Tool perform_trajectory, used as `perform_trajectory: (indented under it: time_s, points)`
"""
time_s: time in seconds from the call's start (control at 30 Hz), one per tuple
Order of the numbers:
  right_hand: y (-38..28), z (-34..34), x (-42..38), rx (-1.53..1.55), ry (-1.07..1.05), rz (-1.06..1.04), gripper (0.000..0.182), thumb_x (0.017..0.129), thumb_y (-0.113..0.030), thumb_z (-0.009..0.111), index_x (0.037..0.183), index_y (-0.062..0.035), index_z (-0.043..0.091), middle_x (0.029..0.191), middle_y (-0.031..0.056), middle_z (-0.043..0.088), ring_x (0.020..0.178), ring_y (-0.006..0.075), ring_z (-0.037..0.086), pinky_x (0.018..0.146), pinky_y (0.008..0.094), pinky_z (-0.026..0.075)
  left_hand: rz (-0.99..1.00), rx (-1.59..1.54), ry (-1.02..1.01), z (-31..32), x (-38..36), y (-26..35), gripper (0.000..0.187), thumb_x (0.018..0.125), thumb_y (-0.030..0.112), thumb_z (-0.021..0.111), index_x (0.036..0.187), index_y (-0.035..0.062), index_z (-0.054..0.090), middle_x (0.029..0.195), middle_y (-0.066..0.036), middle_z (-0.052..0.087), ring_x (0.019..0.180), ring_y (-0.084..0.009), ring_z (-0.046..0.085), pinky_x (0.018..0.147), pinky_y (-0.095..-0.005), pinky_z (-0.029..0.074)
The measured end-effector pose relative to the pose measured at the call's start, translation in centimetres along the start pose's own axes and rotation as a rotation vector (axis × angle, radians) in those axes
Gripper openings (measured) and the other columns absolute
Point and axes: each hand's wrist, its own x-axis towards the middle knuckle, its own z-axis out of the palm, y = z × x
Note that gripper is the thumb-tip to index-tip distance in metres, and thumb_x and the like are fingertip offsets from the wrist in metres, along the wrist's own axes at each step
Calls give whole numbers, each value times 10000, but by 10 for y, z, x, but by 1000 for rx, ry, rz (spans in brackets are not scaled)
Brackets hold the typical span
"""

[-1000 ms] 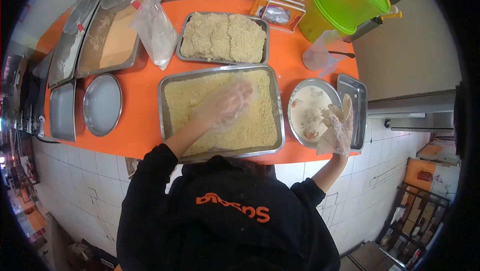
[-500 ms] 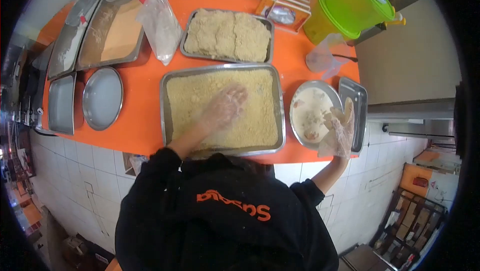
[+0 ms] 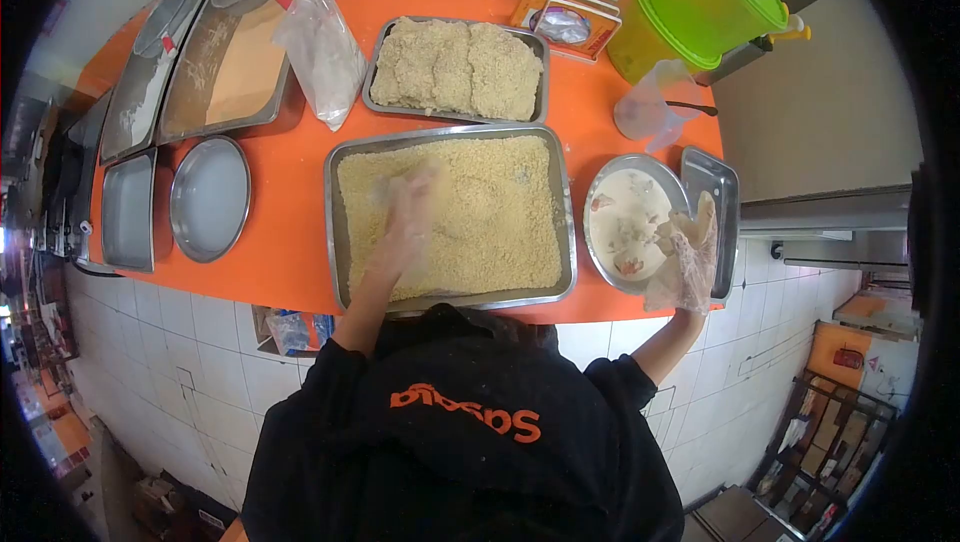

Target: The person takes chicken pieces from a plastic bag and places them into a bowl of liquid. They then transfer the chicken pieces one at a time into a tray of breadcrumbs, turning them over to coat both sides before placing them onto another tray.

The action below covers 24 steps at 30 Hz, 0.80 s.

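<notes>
My left hand (image 3: 405, 222), in a clear plastic glove, is over the left part of a large metal tray (image 3: 567, 242) of pale yellow crumbs (image 3: 500, 232); motion smears its fingers. My right hand (image 3: 688, 260), gloved too, is raised at the right edge of a round metal bowl (image 3: 590, 242), fingers apart and coated with pale residue, holding nothing. Pieces of food sit in white liquid (image 3: 628, 217) in the bowl. Behind the large tray, a smaller tray (image 3: 544, 102) holds crumb-coated slabs (image 3: 455, 67).
A narrow metal tray (image 3: 728, 182) lies right of the bowl, a clear jug (image 3: 643, 112) behind it. Green-lidded tubs (image 3: 715, 2) and an orange box (image 3: 565, 22) stand at the back. Left are a bag (image 3: 325, 52), deep trays (image 3: 225, 72) and a round pan (image 3: 210, 200).
My left hand has moved left across the crumbs, from the middle of the large tray. My right hand remains beside the bowl, fingers still apart. The view has shifted slightly.
</notes>
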Motion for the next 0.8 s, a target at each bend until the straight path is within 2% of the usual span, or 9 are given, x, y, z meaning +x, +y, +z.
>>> perform_trajectory:
  time_s: [0.03,0.13,0.23,0.33,0.43,0.53,0.63,0.73,0.8]
  points:
    - [1,-1,1,12,-15,10,830,841,-113,739,1531,-108,279,1515,89,362,1218,257,519,933,378,532,120,70,-72,2,4,17,516,1021,354,391,1374,-14,468,1396,-206,488,1295,-346,435,1128,-411,278]
    - [1,-6,4,43,-52,42,828,851,-57,710,1539,-119,254,1555,79,300,1222,259,502,916,379,545,44,321,-72,9,18,82,528,1016,341,361,1383,-24,467,1465,-213,431,1367,-346,384,1170,-400,229]
    - [-2,-6,1,42,-59,71,825,853,-51,703,1540,-121,253,1553,79,300,1224,257,500,919,382,546,530,1663,-349,28,18,66,500,986,292,414,1365,-27,481,1480,-252,397,1385,-380,361,1174,-426,231]
    - [2,-6,2,10,-54,47,828,855,-52,702,1542,-122,246,1555,80,296,1230,259,497,930,389,544,608,1062,-239,42,18,0,504,941,237,485,1345,-64,477,1454,-269,417,1352,-414,386,1142,-473,273]
    - [3,-11,5,-1,-76,13,834,854,-60,708,1543,-124,242,1561,84,286,1246,264,490,944,395,539,453,674,-167,26,33,-8,528,911,255,555,1321,-72,493,1427,-270,441,1328,-416,406,1120,-482,298]
    - [6,-17,-2,27,-50,14,844,849,-64,717,1543,-124,241,1568,85,277,1262,267,481,951,396,536,-8,746,66,7,10,21,586,854,291,648,1301,-63,514,1367,-289,481,1275,-428,452,1091,-497,328]
    - [10,-19,0,58,-38,28,853,843,-66,724,1544,-124,240,1573,83,272,1270,266,476,955,394,534,-100,805,-52,7,-5,19,611,780,292,735,1259,-38,547,1230,-285,575,1112,-404,573,982,-473,437]
    - [10,-17,-1,33,-28,40,859,837,-65,726,1543,-123,241,1572,80,274,1263,262,481,960,393,531,-253,507,-210,16,4,28,660,720,263,791,1260,-33,553,1103,-248,648,973,-356,647,868,-421,508]
    - [7,-14,1,22,-35,62,858,833,-61,724,1542,-121,244,1568,79,279,1256,262,487,966,392,530,-178,228,-159,22,7,2,667,717,262,796,1265,-33,555,1067,-231,665,943,-332,664,843,-389,520]
